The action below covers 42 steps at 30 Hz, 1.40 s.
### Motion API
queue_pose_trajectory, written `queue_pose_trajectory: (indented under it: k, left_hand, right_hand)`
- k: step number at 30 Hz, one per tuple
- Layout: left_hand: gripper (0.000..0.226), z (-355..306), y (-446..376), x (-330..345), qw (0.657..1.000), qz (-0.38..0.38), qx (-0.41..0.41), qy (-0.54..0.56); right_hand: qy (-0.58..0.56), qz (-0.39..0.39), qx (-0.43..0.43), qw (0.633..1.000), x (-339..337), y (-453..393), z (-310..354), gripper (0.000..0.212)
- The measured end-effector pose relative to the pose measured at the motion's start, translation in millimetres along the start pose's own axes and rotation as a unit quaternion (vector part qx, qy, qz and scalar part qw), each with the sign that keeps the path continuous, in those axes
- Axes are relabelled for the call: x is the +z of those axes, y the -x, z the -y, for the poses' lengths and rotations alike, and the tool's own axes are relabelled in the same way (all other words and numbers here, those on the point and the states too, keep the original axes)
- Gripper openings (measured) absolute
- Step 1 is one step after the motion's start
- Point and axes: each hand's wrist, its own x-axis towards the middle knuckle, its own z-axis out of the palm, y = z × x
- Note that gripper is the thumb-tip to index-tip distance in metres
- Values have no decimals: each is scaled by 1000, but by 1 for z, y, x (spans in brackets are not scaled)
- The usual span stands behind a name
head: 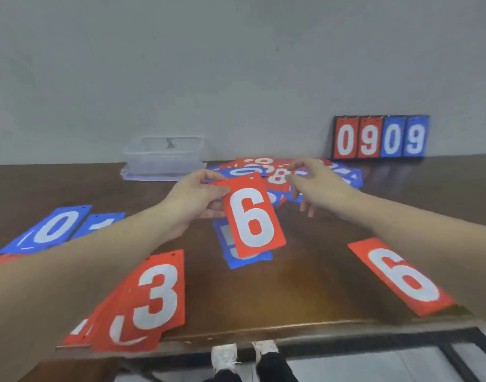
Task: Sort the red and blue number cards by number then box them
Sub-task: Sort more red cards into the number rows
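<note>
My left hand [193,198] pinches the top of a red 6 card [251,216] and holds it above the table. Beneath that card lies a blue card [246,257], mostly covered. My right hand [316,186] hovers with loosely spread fingers over the mixed pile of red and blue cards [280,172] at the back, holding nothing. A second red 6 card [404,277] lies at the front right. A red 3 card [153,296] tops a red stack at the front left. Blue 0 [54,227] and blue 1 [104,223] cards lie on the left.
A clear plastic box [164,158] stands at the back of the brown table [305,285], left of the pile. A scoreboard stand [379,137] reading 0909 leans at the wall, back right. The table's front edge is close to me; my shoes show below it.
</note>
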Motion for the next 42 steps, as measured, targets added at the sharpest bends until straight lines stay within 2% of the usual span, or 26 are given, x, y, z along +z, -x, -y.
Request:
queue_pose_trajectory:
  k: [6, 13, 18, 23, 27, 32, 36, 42]
  left_hand:
    - [19, -20, 4, 122, 995, 98, -14, -7]
    - [29, -27, 18, 226, 978, 197, -70, -17]
    - [26, -25, 18, 275, 947, 268, -56, -169]
    - [20, -20, 4, 280, 923, 207, 11, -323]
    - [23, -2, -1, 270, 860, 180, 98, -467]
    - [37, 16, -9, 264, 806, 161, 152, -548]
    - [33, 22, -17, 251, 834, 157, 158, -505]
    - [28, 30, -41, 195, 858, 93, 161, -479]
  right_hand:
    - [30, -60, 49, 997, -114, 54, -61, 22]
    - [59, -87, 89, 991, -183, 104, -112, 20]
    - [36, -96, 99, 990, -210, 127, -144, 22]
    - [18, -104, 99, 989, -217, 132, -166, 22]
    - [5, -96, 97, 991, -206, 127, -172, 22]
    - [17, -71, 83, 994, -192, 116, -169, 21]
    - [19, -62, 78, 995, -175, 96, -160, 19]
    - [65, -26, 52, 996, -130, 53, -139, 17]
